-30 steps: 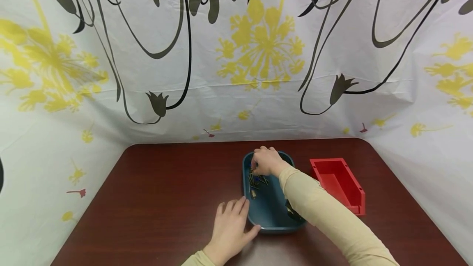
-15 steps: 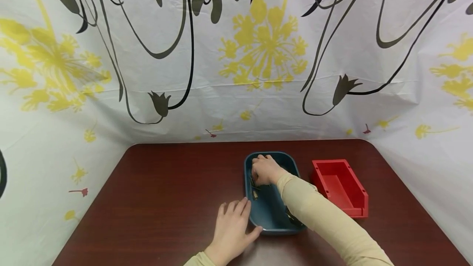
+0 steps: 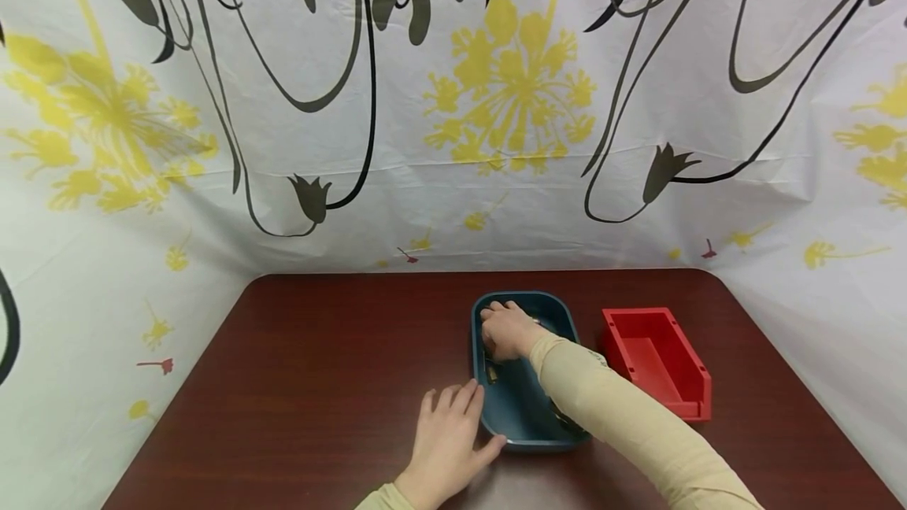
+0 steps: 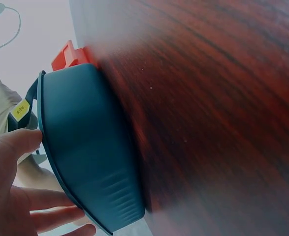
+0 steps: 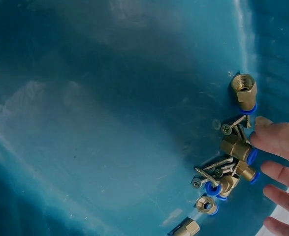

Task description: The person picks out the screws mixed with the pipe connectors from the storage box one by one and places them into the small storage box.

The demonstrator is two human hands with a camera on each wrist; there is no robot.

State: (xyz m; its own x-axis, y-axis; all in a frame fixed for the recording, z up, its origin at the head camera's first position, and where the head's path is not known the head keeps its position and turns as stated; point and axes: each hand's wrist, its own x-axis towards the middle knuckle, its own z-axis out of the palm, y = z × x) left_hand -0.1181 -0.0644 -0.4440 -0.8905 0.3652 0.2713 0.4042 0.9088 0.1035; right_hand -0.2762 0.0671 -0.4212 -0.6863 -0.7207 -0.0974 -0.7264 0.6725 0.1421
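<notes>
A dark blue tray (image 3: 527,404) sits on the brown table (image 3: 319,352). My right hand (image 3: 505,329) reaches into its far left part, over a small pile of brass fittings (image 5: 233,167) with blue rings, mixed with several screws. In the right wrist view its fingertips (image 5: 282,142) touch the pile, spread and fairly straight, with the thumb hidden. One fitting (image 5: 243,91) lies apart from the pile. My left hand (image 3: 448,439) lies flat on the table at the tray's near left corner, thumb against the tray wall (image 4: 85,147).
A red open bin (image 3: 655,360) stands just right of the tray, and its corner shows behind the tray (image 4: 68,54). A flower-printed white curtain (image 3: 453,101) walls the table at the back and both sides. The table's left half is bare wood.
My right hand has moved a little nearer and lower in the tray, onto the pile of fittings. The left hand has stayed in place by the tray.
</notes>
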